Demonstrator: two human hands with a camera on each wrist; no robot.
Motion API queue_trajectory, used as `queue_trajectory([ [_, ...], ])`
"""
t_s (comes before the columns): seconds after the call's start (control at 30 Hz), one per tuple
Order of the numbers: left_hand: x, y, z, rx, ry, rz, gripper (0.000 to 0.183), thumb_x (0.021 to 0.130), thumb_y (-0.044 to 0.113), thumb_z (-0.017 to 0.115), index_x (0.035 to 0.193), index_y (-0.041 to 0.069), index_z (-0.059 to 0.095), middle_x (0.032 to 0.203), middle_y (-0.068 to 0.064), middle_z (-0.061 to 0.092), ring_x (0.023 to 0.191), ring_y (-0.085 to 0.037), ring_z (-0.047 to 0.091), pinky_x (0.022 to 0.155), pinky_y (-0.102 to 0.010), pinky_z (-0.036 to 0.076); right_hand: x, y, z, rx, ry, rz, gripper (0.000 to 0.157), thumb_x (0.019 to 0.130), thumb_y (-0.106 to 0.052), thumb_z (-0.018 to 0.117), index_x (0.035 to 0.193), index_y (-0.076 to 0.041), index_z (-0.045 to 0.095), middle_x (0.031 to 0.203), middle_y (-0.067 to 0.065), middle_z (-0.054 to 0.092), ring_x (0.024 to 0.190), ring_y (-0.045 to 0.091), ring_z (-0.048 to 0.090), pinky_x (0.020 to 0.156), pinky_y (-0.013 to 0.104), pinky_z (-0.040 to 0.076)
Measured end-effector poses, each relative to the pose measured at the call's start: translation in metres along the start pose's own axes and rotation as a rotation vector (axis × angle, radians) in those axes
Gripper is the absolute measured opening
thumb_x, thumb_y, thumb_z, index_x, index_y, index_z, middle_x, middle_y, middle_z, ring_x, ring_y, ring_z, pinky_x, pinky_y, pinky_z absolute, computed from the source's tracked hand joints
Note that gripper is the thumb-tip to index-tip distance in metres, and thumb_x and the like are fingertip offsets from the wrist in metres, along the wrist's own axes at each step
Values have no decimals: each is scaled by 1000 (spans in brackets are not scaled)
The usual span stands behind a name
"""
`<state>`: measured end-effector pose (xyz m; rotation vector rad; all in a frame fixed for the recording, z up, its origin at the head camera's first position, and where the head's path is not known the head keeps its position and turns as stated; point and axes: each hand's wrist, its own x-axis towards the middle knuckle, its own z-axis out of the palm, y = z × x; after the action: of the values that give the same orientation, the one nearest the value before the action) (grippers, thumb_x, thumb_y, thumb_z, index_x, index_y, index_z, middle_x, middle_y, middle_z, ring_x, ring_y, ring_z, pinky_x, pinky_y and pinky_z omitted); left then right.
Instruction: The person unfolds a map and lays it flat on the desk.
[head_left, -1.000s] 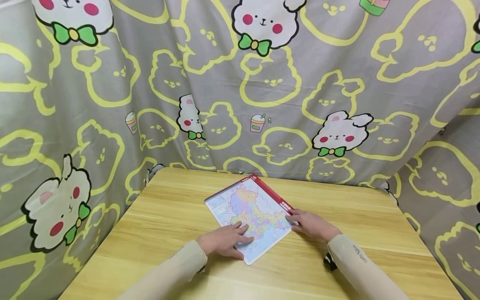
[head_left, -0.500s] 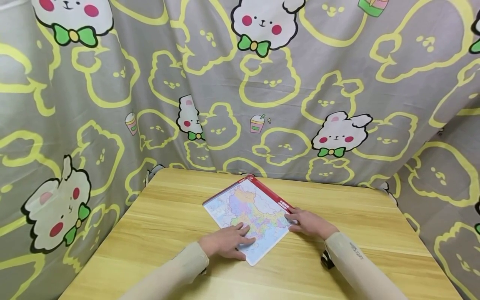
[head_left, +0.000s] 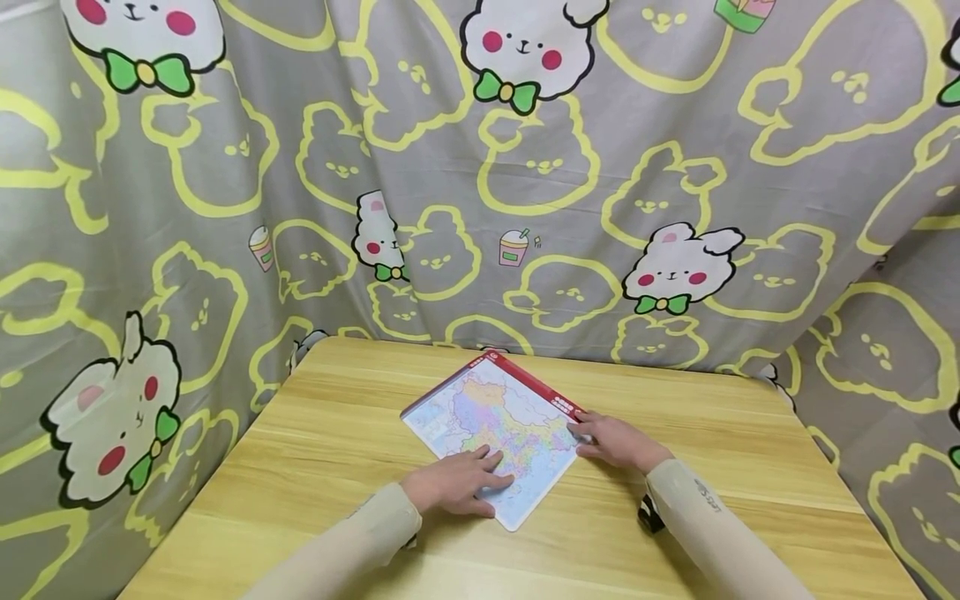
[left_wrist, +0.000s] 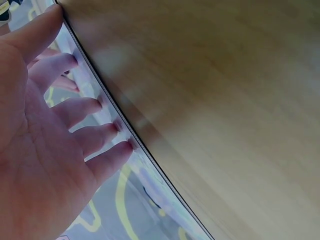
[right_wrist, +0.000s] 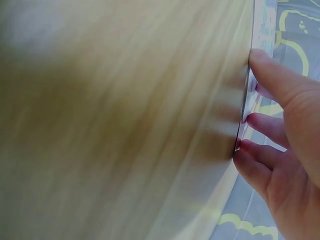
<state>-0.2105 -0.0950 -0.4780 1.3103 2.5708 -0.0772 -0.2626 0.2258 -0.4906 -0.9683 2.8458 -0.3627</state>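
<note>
A thin rectangular map sheet (head_left: 525,500) with a red title band lies flat and turned at an angle on the wooden table. My left hand (head_left: 452,483) rests on its lower-left side, fingers spread over the coloured map. In the left wrist view, the fingertips of the left hand (left_wrist: 50,120) touch the sheet and the thumb reaches its edge. At the right corner, my right hand (head_left: 617,440) touches the sheet with extended fingers. The right wrist view shows the thumb and fingertips of the right hand (right_wrist: 285,130) along the sheet's edge. Both hands partly cover the map.
The light wooden table (head_left: 720,475) extends around the sheet on all sides. A grey curtain (head_left: 450,167) with cartoon animals and yellow outlines hangs behind the table and along both sides. A dark band (head_left: 649,515) shows under the right wrist.
The map sheet has turned slightly counterclockwise: its top corner shifted left and its bottom corner right. My left hand slid a little right, and my right hand a little left and away from me.
</note>
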Motion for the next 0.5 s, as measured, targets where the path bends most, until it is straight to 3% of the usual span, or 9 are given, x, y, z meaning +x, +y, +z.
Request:
queue_trajectory([
  [0.5,6,4,-4,-13,2,-21,56,93,49,52,145,31,40,152,-8,28,139,-30,23,109,-38,28,10,7,-2,11,-14,46,45,94,-25,60,132,-1,55,139,27,42,127,45,39,101,54,34],
])
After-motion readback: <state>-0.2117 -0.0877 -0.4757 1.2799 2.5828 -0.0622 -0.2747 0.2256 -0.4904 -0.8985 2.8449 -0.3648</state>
